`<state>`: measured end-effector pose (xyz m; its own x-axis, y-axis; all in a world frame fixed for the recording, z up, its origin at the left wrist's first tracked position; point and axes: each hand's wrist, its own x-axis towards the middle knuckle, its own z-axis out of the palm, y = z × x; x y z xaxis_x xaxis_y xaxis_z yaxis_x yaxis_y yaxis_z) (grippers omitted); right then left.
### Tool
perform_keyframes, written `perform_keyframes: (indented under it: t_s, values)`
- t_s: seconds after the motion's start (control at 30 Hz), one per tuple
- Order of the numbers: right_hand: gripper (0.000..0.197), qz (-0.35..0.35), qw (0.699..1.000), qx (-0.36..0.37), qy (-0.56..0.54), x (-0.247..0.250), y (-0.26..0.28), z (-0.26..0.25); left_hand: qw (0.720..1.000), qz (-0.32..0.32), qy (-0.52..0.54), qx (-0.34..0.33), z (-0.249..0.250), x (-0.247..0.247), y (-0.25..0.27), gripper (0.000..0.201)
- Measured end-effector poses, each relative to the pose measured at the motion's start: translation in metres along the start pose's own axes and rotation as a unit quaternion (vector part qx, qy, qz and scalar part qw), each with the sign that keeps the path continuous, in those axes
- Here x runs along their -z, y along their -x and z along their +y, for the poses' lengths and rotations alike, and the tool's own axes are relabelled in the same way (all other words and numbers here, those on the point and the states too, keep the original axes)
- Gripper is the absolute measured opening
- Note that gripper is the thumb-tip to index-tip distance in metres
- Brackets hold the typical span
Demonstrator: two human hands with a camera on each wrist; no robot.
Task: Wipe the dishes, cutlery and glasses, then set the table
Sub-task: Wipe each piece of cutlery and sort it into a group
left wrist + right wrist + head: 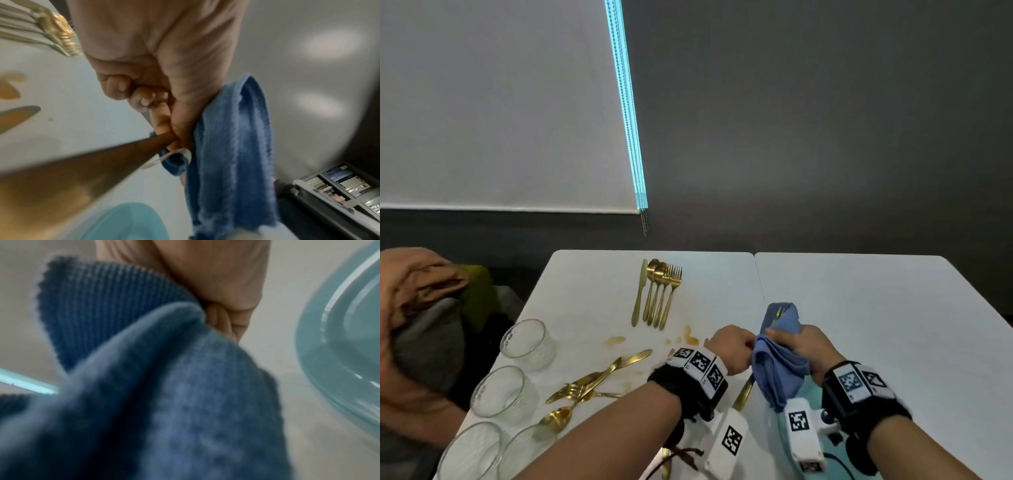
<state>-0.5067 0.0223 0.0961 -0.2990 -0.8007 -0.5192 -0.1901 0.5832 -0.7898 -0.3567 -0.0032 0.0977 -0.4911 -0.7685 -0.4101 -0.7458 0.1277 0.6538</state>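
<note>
From the head view, the left hand grips the handle of a gold fork while the right hand wraps the blue cloth around its far end, tines just peeking out of the top fold. This happens above the near middle of the white table, over a teal plate.

Left wrist view: fingers curled tight round the handle, thumb pressed alongside. It looks slim, stiff and slick, so the handle is the place to hold.

Right wrist view: soft, ribbed cloth bunched in a closed fist; the fork is hidden inside. Polished pieces lie far, unwiped ones and fragile glasses near left.
</note>
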Motion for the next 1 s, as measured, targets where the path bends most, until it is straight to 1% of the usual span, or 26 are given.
perform_keyframes:
  t_s: [0.13, 0.23, 0.3, 0.37, 0.4, 0.47, 0.5, 0.53, 0.6, 0.63, 0.7, 0.77, 0.83, 0.9, 1.0]
  values:
    - [0.03, 0.061, 0.993, 0.047, 0.091, -0.008, -0.004, -0.028, 1.0, -0.013, -0.028, 0.0, -0.003, 0.026, 0.007, 0.028]
    - [0.027, 0.103, 0.976, 0.094, 0.166, -0.018, -0.001, -0.049, 1.0, -0.009, -0.029, -0.004, -0.008, 0.045, 0.009, 0.028]
    - [0.028, 0.131, 0.965, 0.124, 0.193, -0.028, 0.002, -0.058, 1.0, 0.001, -0.005, -0.002, -0.014, 0.056, 0.008, 0.026]
    - [0.026, 0.179, 0.953, 0.147, 0.197, -0.038, 0.005, -0.062, 1.0, 0.009, 0.005, -0.007, -0.021, 0.066, 0.007, 0.024]
    - [0.025, 0.217, 0.947, 0.153, 0.181, -0.039, 0.007, -0.064, 1.0, 0.013, 0.009, -0.01, -0.026, 0.069, 0.006, 0.022]
    - [0.032, 0.287, 0.944, 0.126, 0.104, -0.037, 0.007, -0.064, 0.999, 0.034, 0.037, -0.006, -0.038, 0.073, 0.004, 0.022]
    - [0.036, 0.285, 0.952, 0.1, 0.047, -0.034, 0.007, -0.062, 0.997, 0.053, 0.061, -0.001, -0.045, 0.074, 0.004, 0.023]
    - [0.038, 0.254, 0.964, 0.076, -0.028, -0.032, 0.009, -0.059, 0.994, 0.074, 0.078, 0.004, -0.05, 0.076, 0.003, 0.023]
    - [0.04, 0.148, 0.975, 0.027, -0.163, -0.039, 0.016, -0.052, 0.989, 0.107, 0.097, 0.001, -0.057, 0.078, 0.001, 0.024]
    - [0.043, 0.1, 0.975, 0.007, -0.197, -0.046, 0.019, -0.048, 0.987, 0.116, 0.109, -0.01, -0.058, 0.078, 0.0, 0.023]
    - [0.046, 0.039, 0.978, -0.012, -0.204, -0.062, 0.024, -0.043, 0.986, 0.115, 0.113, -0.042, -0.056, 0.078, 0.001, 0.022]
    - [0.045, -0.008, 0.98, -0.014, -0.196, -0.075, 0.024, -0.04, 0.989, 0.09, 0.084, -0.08, -0.055, 0.073, 0.0, 0.02]
    - [0.046, -0.02, 0.984, -0.007, -0.179, -0.082, 0.02, -0.039, 0.991, 0.067, 0.065, -0.096, -0.055, 0.069, 0.002, 0.014]
    - [0.051, -0.007, 0.986, -0.005, -0.165, -0.083, 0.013, -0.039, 0.991, 0.058, 0.068, -0.097, -0.055, 0.065, 0.003, 0.014]
    - [0.04, 0.02, 0.988, 0.004, -0.155, -0.08, 0.002, -0.046, 0.992, 0.049, 0.087, -0.082, -0.051, 0.069, 0.005, 0.011]
